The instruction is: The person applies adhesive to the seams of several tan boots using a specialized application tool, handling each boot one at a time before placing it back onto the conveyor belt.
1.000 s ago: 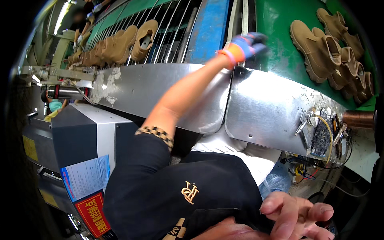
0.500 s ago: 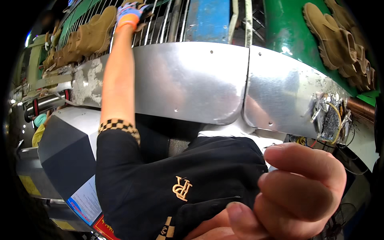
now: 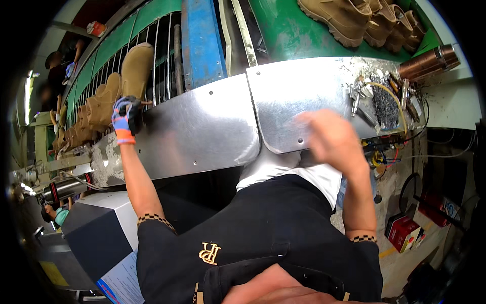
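My left hand (image 3: 126,119), in a blue-purple and orange glove with black finger parts, is at the near end of a tan boot (image 3: 136,68) on a wire rack (image 3: 164,55). Its fingers are curled closed. A thin brown piece sticks out beside them, but I cannot make out what they hold. My right hand (image 3: 331,139) is bare and smeared by motion, over the right part of the shiny metal apron plate (image 3: 202,124). No object shows in it, and its fingers are too blurred to read.
More tan boots (image 3: 101,101) line the rack at left; others (image 3: 344,17) stand on a green surface (image 3: 283,35) at far right. A blue metal panel (image 3: 202,43) lies between. Metal tools (image 3: 359,96) lie by a copper-coloured cylinder (image 3: 430,62). A grey-white machine housing (image 3: 101,218) stands left.
My left hand has drawn back from far over the rack to its near edge. My right hand has moved from close in front of me out over the metal plate. The view has shifted right.
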{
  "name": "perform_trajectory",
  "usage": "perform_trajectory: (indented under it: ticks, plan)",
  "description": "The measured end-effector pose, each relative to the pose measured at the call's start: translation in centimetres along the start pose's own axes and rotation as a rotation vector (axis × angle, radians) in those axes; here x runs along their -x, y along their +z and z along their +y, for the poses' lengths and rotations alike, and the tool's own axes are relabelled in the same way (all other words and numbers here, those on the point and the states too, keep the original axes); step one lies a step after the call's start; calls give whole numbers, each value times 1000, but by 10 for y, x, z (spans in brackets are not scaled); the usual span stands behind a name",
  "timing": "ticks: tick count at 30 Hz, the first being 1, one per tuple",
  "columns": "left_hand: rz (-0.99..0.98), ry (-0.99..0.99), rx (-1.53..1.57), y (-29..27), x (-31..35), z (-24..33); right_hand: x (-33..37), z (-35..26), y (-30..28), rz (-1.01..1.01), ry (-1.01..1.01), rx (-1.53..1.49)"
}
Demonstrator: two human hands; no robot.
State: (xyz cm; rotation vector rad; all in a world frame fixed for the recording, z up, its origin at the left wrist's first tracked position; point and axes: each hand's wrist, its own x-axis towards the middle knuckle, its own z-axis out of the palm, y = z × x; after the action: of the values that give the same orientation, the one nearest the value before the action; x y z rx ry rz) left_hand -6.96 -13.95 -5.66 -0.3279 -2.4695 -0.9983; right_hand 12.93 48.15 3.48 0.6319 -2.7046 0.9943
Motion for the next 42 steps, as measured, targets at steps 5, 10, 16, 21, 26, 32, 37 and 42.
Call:
perform_trajectory:
  ticks: [5, 10, 16, 21, 26, 32, 37, 42]
  plan:
    - [-496, 337, -18, 33, 50, 235, 90, 98, -30, 257, 414, 406]
    - [-911, 277, 181, 59, 87, 322, 90, 122, -38, 177, 329, 392]
    - [-565, 576, -625, 151, 35, 341, 69, 137, -32, 122, 283, 434]
    - [-480, 456, -544, 148, 19, 341, 89, 120, -22, 225, 309, 190]
    - [-32, 456, 84, 75, 27, 375, 147, 114, -25, 726, 522, -256]
    - [-90, 237, 717, 88, 22, 355, 137, 65, -16, 611, 584, -617]
    - [-266, 274, 713, 103, -8, 375, 80, -8, -5, 418, 305, -862]
    - [-304, 393, 713, 121, -25, 390, 22, -44, -17, 313, 32, -855]
